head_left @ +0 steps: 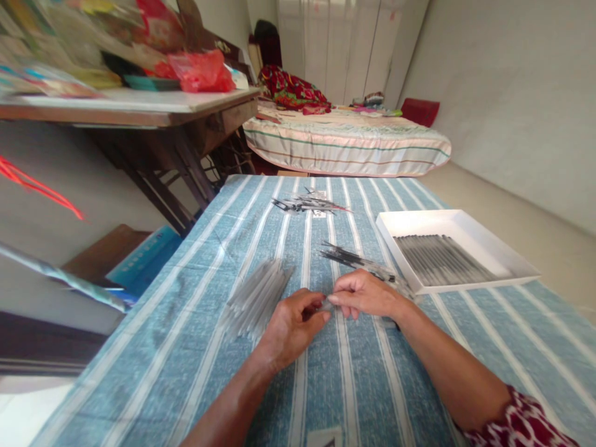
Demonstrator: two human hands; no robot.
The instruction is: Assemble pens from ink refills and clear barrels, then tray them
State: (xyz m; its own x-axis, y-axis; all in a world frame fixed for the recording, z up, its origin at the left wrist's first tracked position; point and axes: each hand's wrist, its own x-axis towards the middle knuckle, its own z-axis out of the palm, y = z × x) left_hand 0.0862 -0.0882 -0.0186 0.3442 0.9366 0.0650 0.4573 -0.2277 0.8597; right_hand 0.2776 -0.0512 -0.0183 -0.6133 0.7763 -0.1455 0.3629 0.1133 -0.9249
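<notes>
Both hands pinching one small grey piece above a striped cloth

The person's left hand (295, 323) is curling its fingers inward, thumb and forefinger pressing on a small grey piece (328, 305). The right hand (365, 293) is gripping the same piece from the other side, its thumb and forefinger tips together. The two hands are nearly meeting, and the piece is sitting in the narrow space between them, over the striped cloth (321, 385). Fingers are hiding most of it, so I cannot tell its long axis or which way it is pointing.

Left of the hands, a bundle of grey strips (261, 295) is lying lengthwise, slanting from near left to far right. Just beyond the right hand, dark slender sticks (347, 256) are pointing their tips to the far left, their length running back toward the right wrist. At right, a white box (484, 248) is holding a row of slender grey rods (442, 257), lying side by side and slanting from far left to near right. Farther off, a pile of thin dark pieces (307, 203) is lying mostly crosswise.
</notes>
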